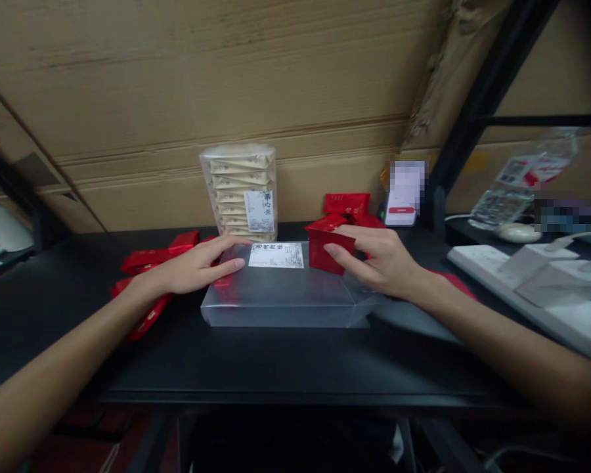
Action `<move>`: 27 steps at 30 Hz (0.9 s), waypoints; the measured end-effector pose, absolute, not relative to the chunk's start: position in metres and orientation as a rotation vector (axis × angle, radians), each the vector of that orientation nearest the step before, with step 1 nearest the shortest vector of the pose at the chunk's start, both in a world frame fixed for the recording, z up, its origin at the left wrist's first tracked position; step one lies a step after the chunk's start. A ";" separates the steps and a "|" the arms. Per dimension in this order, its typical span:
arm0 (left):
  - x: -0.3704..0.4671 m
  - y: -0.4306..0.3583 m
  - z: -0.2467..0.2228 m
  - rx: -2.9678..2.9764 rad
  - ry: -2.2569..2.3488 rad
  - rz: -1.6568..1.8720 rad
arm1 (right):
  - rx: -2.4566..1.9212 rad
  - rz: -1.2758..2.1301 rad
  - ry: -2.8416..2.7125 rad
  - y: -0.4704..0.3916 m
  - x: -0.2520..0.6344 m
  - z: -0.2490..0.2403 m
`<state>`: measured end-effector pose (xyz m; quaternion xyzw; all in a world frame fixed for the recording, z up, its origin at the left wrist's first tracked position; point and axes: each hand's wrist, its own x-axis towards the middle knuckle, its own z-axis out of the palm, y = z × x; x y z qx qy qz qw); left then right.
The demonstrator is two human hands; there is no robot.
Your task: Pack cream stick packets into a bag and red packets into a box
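Note:
A clear plastic box (280,295) with a white printed label (276,255) lies flat on the black table. My left hand (201,263) rests on its left end, thumb and fingers apart. Some red shows through the plastic near that thumb. Between the thumb and fingers of my right hand (379,256) is a red packet (328,251), above the box's right end, where a clear flap sticks out. More red packets (347,203) lie behind my right hand. Others (148,263) are scattered beside and under my left forearm.
An upright clear box of cream-coloured packets (241,177) stands behind the flat one. Towards the right are a lit phone (404,194), a white power strip (522,289) with plugs, and a water bottle (525,177). Cardboard (217,79) walls the back; a black metal frame (492,85) rises at right.

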<state>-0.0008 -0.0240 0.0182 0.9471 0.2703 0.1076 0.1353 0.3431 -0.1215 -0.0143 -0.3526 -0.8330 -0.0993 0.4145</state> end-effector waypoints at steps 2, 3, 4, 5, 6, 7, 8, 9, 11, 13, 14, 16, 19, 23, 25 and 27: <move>-0.001 -0.024 0.018 2.748 0.766 0.323 | -0.904 -0.241 -2.092 -0.122 0.344 -0.014; -0.002 -0.024 0.018 2.750 0.759 0.330 | -0.912 -0.229 -2.087 -0.122 0.344 -0.014; -0.002 -0.024 0.018 2.751 0.752 0.336 | -0.921 -0.214 -2.084 -0.122 0.344 -0.013; -0.003 -0.024 0.018 2.749 0.747 0.341 | -0.931 -0.197 -2.084 -0.122 0.344 -0.013; -0.003 -0.024 0.018 2.746 0.745 0.345 | -0.940 -0.183 -2.085 -0.123 0.344 -0.013; -0.003 -0.024 0.018 2.740 0.742 0.349 | -0.947 -0.171 -2.092 -0.123 0.344 -0.013; -0.004 -0.024 0.018 2.734 0.740 0.351 | -0.950 -0.164 -2.099 -0.123 0.344 -0.014; -0.004 -0.024 0.018 2.728 0.739 0.356 | -0.950 -0.161 -2.106 -0.122 0.344 -0.014; -0.004 -0.024 0.019 2.724 0.734 0.363 | -0.940 -0.165 -2.107 -0.122 0.344 -0.015; -0.004 -0.025 0.020 2.726 0.728 0.366 | -0.926 -0.166 -2.098 -0.122 0.343 -0.016; -0.005 -0.025 0.021 2.727 0.728 0.365 | -0.923 -0.162 -2.094 -0.122 0.343 -0.016; -0.005 -0.026 0.021 2.721 0.733 0.357 | -0.923 -0.146 -2.092 -0.122 0.343 -0.016; -0.006 -0.026 0.021 2.706 0.741 0.341 | -0.925 -0.109 -2.113 -0.122 0.342 -0.015; -0.007 -0.025 0.020 2.699 0.758 0.334 | -0.916 -0.072 -2.148 -0.122 0.342 -0.013; -0.007 -0.026 0.021 2.700 0.768 0.334 | -0.909 -0.064 -2.156 -0.122 0.342 -0.012; -0.007 -0.026 0.021 2.704 0.775 0.333 | -0.902 -0.060 -2.163 -0.122 0.342 -0.012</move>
